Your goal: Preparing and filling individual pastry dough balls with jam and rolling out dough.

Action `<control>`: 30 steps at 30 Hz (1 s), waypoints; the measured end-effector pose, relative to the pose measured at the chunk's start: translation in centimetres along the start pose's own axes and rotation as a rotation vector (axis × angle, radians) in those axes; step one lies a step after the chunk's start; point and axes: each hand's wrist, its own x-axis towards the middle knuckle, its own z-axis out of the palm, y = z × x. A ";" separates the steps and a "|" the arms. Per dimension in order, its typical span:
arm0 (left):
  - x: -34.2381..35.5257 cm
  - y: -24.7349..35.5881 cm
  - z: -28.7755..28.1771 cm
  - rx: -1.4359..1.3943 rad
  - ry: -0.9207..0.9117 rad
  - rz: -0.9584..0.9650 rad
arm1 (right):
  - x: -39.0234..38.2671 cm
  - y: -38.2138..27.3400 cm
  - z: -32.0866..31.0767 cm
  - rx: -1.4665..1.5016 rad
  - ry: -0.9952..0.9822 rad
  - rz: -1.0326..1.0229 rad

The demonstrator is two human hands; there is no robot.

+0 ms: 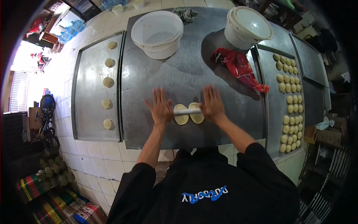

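A pale rolling pin [187, 112] lies across two flattened ovals of yellowish dough, one left [182, 120] and one right [197, 119], on the steel work table [164, 74]. My left hand [161, 109] rests palm down at the pin's left end, its fingers stretched out forward and thumb apart. At the other end my right hand [213, 106] lies on the pin in the same way, fingers extended. The parts of the pin under my palms are hidden.
An open white bucket [156, 33], a lidded one [248, 28], a red bag [238, 69] and a cloth [184, 14] sit on the table. A left tray [89, 89] holds several dough balls; a right tray [272, 108] holds rows of them.
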 end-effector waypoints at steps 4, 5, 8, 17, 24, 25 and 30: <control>-11.2 1.5 -1.6 -0.095 -0.033 0.049 | -9.2 -4.2 -2.2 -0.022 -0.063 -0.031; -12.8 2.2 -2.8 -0.167 -0.102 0.045 | -11.0 -5.0 -3.1 0.005 -0.046 -0.028; -15.4 0.9 -5.2 -0.512 -0.251 -0.079 | -11.8 -4.3 -4.8 0.146 -0.601 0.169; -3.5 5.4 -3.0 -0.559 -0.462 -0.401 | -1.5 -5.5 0.1 0.296 -0.125 0.540; -1.3 2.5 -12.6 -0.588 -0.228 0.090 | -1.6 -4.9 -11.9 0.705 -0.214 0.607; 1.0 2.6 -12.8 -0.617 -0.068 0.172 | 0.6 -4.2 -13.0 0.598 -0.152 0.566; 4.7 2.7 -9.2 -0.050 0.023 0.384 | 1.4 -2.6 -5.5 0.384 0.045 0.466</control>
